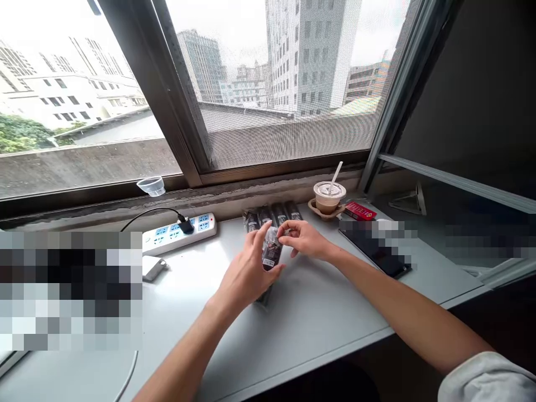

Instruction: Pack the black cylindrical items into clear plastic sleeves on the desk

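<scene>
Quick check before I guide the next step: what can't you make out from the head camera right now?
Head view:
- The dark packet: its label is covered by the left hand and right hand.
- The row of dark packets: print too small to read.
- The flat black device: partly hidden by a pixelated patch.
- The desk's left side: hidden by a larger pixelated patch.

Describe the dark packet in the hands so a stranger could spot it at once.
Find the white desk under the window. Right of the white power strip is a row of dark packets. The wanted packet lies apart from them, in clear plastic, held between the left hand and right hand.
</scene>
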`<action>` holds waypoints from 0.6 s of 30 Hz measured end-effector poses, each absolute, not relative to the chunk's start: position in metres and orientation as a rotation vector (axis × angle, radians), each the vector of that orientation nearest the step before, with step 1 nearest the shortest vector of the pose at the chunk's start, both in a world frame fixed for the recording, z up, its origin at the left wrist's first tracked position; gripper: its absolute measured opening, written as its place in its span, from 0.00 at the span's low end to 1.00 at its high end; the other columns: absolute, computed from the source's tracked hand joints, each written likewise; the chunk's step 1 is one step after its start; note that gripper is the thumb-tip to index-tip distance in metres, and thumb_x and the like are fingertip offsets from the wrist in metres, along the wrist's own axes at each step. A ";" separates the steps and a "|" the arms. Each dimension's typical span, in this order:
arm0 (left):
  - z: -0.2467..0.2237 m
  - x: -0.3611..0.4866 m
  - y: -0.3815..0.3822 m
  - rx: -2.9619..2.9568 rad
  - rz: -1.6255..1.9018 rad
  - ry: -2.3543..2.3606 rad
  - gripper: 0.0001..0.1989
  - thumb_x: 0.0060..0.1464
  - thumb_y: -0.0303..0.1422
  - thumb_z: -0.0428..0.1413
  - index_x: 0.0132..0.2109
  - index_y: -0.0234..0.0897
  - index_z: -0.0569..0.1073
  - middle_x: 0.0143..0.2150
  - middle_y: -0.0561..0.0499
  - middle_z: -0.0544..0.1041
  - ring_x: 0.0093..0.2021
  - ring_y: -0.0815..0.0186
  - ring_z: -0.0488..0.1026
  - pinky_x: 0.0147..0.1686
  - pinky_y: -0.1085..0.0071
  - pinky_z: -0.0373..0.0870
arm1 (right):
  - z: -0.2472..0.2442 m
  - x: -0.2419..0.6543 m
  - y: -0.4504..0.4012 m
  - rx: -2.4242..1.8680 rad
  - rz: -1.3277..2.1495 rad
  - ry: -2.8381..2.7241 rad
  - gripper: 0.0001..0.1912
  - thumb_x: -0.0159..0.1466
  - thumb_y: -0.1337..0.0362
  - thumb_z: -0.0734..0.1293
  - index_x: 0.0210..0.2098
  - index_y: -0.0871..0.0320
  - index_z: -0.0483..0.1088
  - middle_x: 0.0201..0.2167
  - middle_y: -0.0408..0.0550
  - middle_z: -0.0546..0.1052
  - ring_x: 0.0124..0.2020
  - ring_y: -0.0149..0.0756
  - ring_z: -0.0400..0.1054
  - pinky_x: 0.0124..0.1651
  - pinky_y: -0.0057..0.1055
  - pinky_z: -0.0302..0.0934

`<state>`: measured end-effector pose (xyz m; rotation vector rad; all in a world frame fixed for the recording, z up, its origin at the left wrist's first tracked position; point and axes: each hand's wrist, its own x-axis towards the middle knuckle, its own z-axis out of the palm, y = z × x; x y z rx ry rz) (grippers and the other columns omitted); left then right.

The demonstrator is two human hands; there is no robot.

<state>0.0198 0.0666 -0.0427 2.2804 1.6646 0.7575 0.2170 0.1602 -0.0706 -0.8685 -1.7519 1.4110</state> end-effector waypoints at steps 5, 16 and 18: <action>-0.041 0.024 0.067 2.384 0.539 1.781 0.33 0.61 0.31 0.57 0.71 0.49 0.64 0.67 0.43 0.70 0.52 0.49 0.79 0.47 0.57 0.78 | -0.075 0.217 0.164 -0.828 1.380 -1.796 0.13 0.61 0.57 0.74 0.41 0.57 0.72 0.29 0.43 0.73 0.31 0.34 0.69 0.27 0.28 0.71; -0.040 -0.026 0.112 2.275 0.436 2.263 0.21 0.66 0.35 0.50 0.62 0.32 0.72 0.74 0.33 0.59 0.56 0.46 0.78 0.50 0.60 0.75 | -0.069 0.251 0.176 -1.360 0.247 -2.297 0.27 0.63 0.70 0.68 0.62 0.59 0.72 0.61 0.63 0.70 0.62 0.56 0.67 0.60 0.45 0.66; -0.045 -0.036 0.128 2.282 0.306 2.287 0.17 0.67 0.33 0.48 0.57 0.31 0.73 0.65 0.33 0.70 0.55 0.48 0.78 0.50 0.62 0.74 | -0.073 0.253 0.177 -1.395 0.241 -2.393 0.29 0.65 0.71 0.67 0.65 0.58 0.70 0.67 0.63 0.65 0.63 0.58 0.66 0.60 0.46 0.66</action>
